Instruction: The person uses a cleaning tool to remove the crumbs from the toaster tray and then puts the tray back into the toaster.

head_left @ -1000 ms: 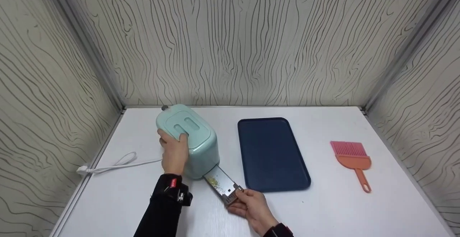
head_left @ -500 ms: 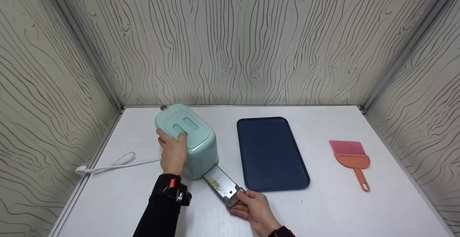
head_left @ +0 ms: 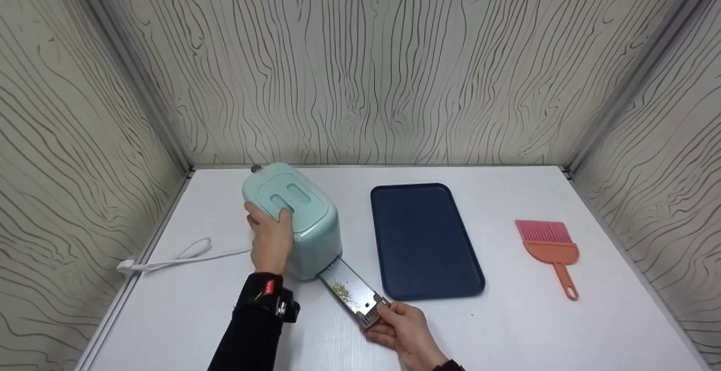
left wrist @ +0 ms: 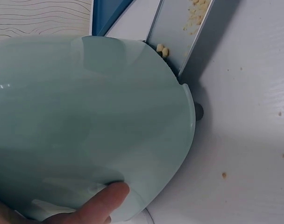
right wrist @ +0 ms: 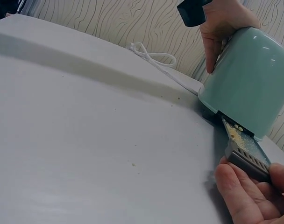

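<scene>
Toaster (head_left: 316,247) left of blue tray (head_left: 428,241), long axis far-left to near-right; metal drawer (head_left: 356,287) juts from near end, pointing near-right, crumbs (head_left: 340,290) on it. Left hand (head_left: 272,242) grips toaster, right hand (head_left: 410,330) pinches drawer's outer end

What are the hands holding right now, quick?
Left hand: holding the green toaster.
Right hand: holding the end of the metal crumb tray.

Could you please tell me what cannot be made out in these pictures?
- Inner end of the crumb tray, head view: hidden inside the toaster.
- Most of the left hand, left wrist view: cut off by the bottom and left edges.
- Individual crumbs, head view: too small to count.
</scene>
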{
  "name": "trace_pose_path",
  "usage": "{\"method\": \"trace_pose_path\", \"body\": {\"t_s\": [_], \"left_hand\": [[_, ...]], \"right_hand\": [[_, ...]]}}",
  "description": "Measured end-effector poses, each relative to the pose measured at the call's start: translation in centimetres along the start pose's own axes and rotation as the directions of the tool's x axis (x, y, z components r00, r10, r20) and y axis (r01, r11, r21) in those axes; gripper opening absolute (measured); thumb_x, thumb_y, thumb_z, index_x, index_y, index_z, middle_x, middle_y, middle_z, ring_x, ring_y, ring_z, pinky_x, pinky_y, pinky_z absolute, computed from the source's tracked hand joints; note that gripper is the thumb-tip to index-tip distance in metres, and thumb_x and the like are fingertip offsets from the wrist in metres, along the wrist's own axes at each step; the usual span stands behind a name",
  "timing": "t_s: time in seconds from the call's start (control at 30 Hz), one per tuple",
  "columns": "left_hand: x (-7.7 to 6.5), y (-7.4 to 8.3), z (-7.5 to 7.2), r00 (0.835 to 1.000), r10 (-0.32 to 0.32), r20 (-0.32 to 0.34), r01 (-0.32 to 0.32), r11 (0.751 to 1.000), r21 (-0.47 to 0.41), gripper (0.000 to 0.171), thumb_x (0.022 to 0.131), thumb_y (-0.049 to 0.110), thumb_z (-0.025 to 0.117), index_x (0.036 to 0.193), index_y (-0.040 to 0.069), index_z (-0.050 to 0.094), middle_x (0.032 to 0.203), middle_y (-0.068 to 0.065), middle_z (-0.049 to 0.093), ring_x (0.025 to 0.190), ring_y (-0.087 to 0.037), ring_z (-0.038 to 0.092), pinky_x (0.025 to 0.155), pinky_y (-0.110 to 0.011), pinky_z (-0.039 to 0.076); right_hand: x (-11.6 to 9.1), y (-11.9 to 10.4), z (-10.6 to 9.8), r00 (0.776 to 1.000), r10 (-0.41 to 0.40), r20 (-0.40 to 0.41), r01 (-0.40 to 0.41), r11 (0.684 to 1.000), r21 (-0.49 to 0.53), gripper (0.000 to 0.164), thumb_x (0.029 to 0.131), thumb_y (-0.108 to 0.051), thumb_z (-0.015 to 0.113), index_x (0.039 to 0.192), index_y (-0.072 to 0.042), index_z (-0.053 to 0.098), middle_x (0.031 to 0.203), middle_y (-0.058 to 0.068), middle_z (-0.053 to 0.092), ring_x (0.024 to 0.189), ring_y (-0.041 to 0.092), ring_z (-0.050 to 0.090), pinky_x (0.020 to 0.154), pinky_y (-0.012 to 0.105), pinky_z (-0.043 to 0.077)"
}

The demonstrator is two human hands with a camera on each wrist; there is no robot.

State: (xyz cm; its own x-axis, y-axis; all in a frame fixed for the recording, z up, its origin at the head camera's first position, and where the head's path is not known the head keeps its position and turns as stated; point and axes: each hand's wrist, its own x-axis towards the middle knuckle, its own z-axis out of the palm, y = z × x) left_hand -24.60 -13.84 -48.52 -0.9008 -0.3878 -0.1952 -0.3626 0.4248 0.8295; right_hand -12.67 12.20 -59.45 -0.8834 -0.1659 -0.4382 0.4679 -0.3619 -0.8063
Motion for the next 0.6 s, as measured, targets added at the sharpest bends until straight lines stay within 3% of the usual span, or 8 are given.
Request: {"method": "trace_pose_path", "body": {"t_s": [0.6], "left_hand": [[-0.03,-0.01,0.11,1.000,0.014,-0.007,-0.014,1.000,0.015,0.091,0.102,0.047,0.034,0.156,0.011,-0.030,0.168,-0.028,-0.005,0.124,-0.049,0.054,0.098,-0.062,0.046]], "right_hand": [[-0.70,-0.26,-1.10,0.999,0.041,-0.006,-0.041,0.999,0.005,0.013,0.103,-0.008,0.058,0.106,0.005,0.060,0.086,0.012,0.073,0.081,0.021,0.076,0.078,0.037,0.062]]}}
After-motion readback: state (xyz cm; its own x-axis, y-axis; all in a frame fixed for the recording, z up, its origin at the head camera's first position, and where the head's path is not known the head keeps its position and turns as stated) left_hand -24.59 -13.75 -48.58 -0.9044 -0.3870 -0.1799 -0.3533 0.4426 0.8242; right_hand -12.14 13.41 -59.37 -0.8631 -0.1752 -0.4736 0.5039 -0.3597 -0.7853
